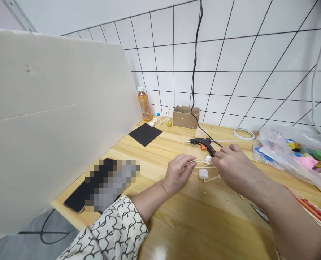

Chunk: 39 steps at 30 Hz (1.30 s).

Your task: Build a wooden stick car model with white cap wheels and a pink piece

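My left hand (178, 174) is closed, thumb and fingertips pinching the end of a small frame of thin wooden sticks (203, 166). My right hand (233, 164) is curled over the frame's other end; its fingertips are partly hidden. White bottle caps sit by the frame: one (203, 174) below the sticks, another (208, 159) above, close to my right fingers. Just behind lies a black glue gun (200, 141) with an orange trigger, nozzle pointing left. Its handle end meets the outline of my right hand in view; I cannot tell whether they touch.
A phone (76, 202) lies left, beside a blurred patch. Farther back are a black square sheet (145, 134), an orange drink bottle (144, 104), small stick models (164, 118) and a cardboard box (186, 117). Right stand a tape roll (243, 134) and a plastic bag (298, 151). A white panel (54, 90) walls the left.
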### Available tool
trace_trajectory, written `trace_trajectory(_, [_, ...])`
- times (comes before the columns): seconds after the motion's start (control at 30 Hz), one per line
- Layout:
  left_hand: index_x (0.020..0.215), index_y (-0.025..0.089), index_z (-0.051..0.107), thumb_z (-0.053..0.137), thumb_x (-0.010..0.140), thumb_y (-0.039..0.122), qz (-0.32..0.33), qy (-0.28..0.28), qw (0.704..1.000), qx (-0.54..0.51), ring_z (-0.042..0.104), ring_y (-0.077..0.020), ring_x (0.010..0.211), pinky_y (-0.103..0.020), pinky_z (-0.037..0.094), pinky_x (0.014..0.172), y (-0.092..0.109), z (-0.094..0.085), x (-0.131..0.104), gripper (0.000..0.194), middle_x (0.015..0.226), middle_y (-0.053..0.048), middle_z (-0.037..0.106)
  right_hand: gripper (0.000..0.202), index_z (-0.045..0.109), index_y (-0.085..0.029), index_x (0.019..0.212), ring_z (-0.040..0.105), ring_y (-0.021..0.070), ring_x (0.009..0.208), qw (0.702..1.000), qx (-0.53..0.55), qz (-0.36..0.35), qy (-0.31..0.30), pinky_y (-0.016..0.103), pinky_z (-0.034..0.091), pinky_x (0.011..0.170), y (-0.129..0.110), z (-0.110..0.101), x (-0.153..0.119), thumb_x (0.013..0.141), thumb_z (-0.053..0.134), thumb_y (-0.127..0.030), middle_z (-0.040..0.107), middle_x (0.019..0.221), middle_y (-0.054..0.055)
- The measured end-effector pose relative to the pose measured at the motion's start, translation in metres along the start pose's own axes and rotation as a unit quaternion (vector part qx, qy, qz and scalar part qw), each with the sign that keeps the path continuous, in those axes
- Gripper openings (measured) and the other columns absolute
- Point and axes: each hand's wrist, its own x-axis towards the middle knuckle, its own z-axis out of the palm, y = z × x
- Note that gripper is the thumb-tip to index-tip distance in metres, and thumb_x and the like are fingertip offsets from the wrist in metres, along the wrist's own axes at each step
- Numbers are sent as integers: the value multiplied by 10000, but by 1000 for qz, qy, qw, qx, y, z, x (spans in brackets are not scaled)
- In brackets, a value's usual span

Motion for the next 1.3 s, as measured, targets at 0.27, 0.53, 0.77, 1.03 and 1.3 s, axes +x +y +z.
trace_trajectory(0.27, [909, 128, 634, 494, 862, 222, -26, -9, 1000, -7, 612, -148, 757, -247, 490, 679, 1, 0, 0, 175, 835, -89, 669, 189, 600, -177, 605, 477, 193, 721, 1000, 18, -2, 1, 323, 206, 669, 3, 4, 0, 700, 533, -28, 611, 644, 43])
trace_trajectory(0.53, [917, 129, 639, 511, 853, 214, -28, -4, 1000, -6, 626, -152, 780, -243, 499, 700, 1, 0, 0, 166, 864, -92, 682, 209, 584, -180, 589, 479, 184, 702, 1000, 17, -7, 11, 320, 211, 677, 3, 4, 0, 730, 519, -39, 614, 637, 32])
trace_trajectory(0.77, [918, 120, 637, 509, 855, 209, -26, -2, 1000, -11, 629, -151, 793, -242, 502, 715, 3, -1, 1, 169, 873, -96, 682, 199, 577, -185, 597, 480, 192, 717, 1000, 22, -4, 6, 321, 214, 685, 4, 4, 1, 731, 527, -47, 613, 646, 25])
trace_trajectory(1.03, [927, 128, 638, 513, 853, 212, -28, 4, 1000, -11, 633, -150, 779, -243, 509, 721, 4, -2, 1, 168, 871, -92, 688, 204, 573, -183, 602, 477, 189, 709, 1000, 28, -5, 12, 321, 218, 682, 5, 5, 2, 765, 520, -72, 609, 640, 24])
trace_trajectory(1.3, [924, 125, 639, 518, 850, 205, -25, 9, 1000, -9, 635, -149, 782, -245, 511, 727, 5, -2, 2, 163, 880, -95, 689, 203, 572, -181, 604, 478, 186, 709, 999, 35, -6, 7, 320, 219, 685, 4, 3, 2, 777, 522, -89, 612, 645, 26])
